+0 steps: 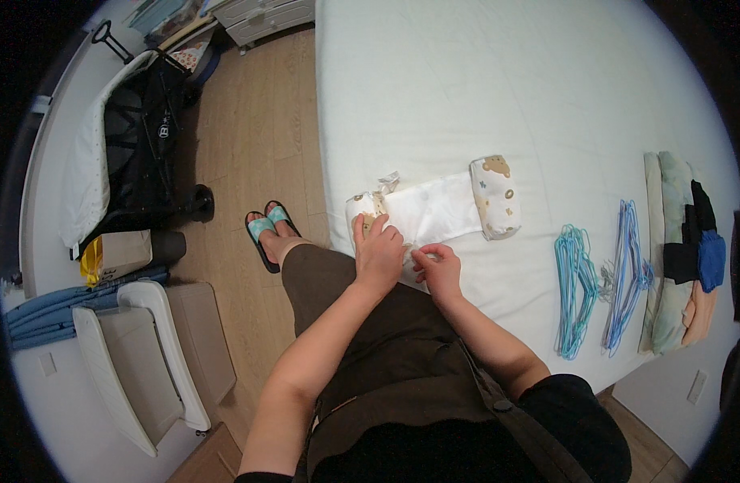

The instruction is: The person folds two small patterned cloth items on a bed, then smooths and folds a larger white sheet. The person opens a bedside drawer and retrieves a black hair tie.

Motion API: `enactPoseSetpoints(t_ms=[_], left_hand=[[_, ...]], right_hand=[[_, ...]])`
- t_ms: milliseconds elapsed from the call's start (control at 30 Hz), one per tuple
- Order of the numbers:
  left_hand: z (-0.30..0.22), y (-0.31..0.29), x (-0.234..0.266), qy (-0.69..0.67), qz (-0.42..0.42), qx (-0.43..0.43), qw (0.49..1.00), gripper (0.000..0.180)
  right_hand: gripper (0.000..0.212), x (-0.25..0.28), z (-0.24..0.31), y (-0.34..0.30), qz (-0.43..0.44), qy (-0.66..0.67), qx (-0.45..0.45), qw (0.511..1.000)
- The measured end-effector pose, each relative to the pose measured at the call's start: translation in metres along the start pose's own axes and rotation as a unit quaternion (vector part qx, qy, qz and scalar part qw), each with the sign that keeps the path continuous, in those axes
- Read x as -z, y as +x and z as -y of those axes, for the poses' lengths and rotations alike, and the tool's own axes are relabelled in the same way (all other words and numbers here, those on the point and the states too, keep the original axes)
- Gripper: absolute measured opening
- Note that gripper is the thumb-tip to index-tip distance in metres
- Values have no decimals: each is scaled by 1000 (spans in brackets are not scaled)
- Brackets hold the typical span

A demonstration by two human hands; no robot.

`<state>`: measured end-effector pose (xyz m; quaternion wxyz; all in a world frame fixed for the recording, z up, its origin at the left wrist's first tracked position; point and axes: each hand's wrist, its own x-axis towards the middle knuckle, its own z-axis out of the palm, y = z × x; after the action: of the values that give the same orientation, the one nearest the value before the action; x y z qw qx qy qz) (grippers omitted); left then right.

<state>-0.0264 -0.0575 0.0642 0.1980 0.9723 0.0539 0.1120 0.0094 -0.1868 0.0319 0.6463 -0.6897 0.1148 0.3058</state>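
Note:
A white baby pillow [438, 207] lies on the bed's near edge, with a padded bolster at each end printed with brown bears. My left hand [378, 256] grips the left bolster, thumb and fingers pressed into its bear-print cover. Close by on the right, my right hand [439, 272] pinches a bit of the pillow's near edge between thumb and fingertips. The pinched part is mostly hidden by my fingers. The right bolster [496, 197] lies untouched, and a small crumpled whitish tag or strip [388, 182] sticks out beyond the left one.
White sheeting covers the bed [499, 80]. Teal hangers [577, 291] and blue hangers [625, 278] lie at the right, beside folded clothes [692, 258]. On the wooden floor [257, 121] at left stand a black folding wagon [144, 137] and a beige plastic bin [201, 338].

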Motion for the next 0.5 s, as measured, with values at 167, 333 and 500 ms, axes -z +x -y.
enactPoseSetpoints(t_ms=[167, 333, 500], left_hand=[[1, 4, 1, -15, -16, 15, 1000, 15], [0, 8, 10, -31, -62, 42, 997, 33], [11, -6, 16, -101, -92, 205, 969, 58]], right_hand=[[16, -4, -1, 3, 34, 95, 14, 995], [17, -8, -2, 13, 32, 32, -14, 999], [17, -2, -3, 12, 1, -98, 48, 994]])
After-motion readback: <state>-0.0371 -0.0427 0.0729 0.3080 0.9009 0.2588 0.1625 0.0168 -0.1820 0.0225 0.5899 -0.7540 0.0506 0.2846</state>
